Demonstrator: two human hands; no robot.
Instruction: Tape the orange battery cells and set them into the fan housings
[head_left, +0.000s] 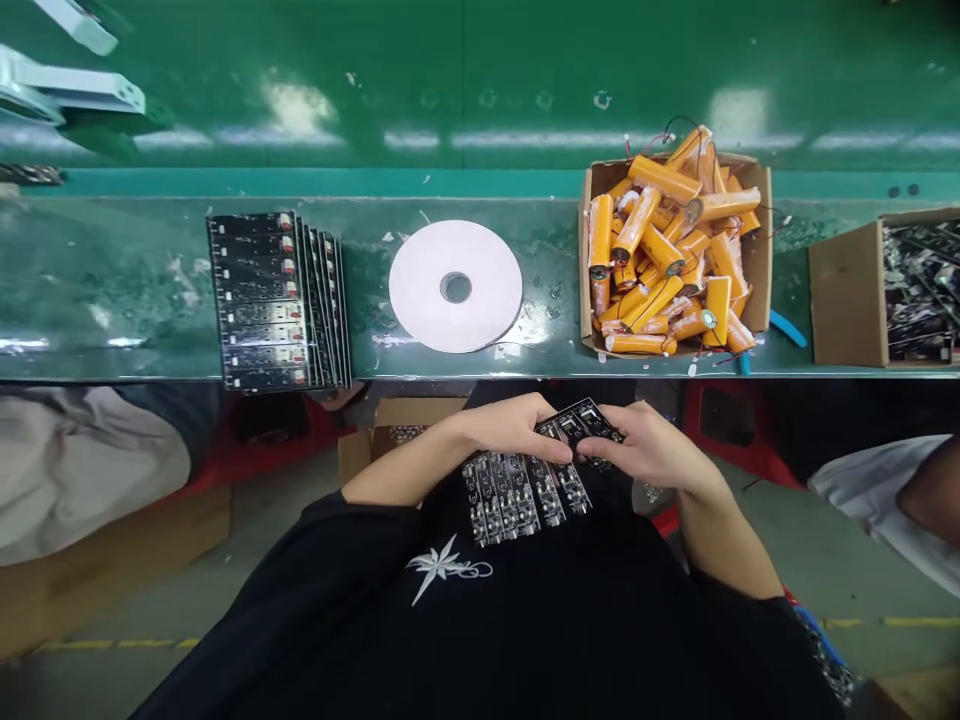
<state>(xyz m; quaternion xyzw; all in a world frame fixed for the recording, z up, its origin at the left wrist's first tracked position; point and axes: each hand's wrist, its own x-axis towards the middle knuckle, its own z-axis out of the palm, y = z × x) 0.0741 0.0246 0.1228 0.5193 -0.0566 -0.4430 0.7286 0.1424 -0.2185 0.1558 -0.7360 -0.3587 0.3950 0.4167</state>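
Board held between both hands, over lap. Left hand clamped on its left side, thumb across near edge; right hand clamped on right end, thumb tip close to left thumb. Fingers underneath hidden. Strips just below left hand, before shirt.

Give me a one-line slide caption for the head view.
Left hand and right hand hold a black rectangular circuit board before a glossy green workbench.

From the wearer's head, one view looks down and forward, close over the bare left hand and bare right hand, toward a glossy green worktop; its blurred edges seem stretched.
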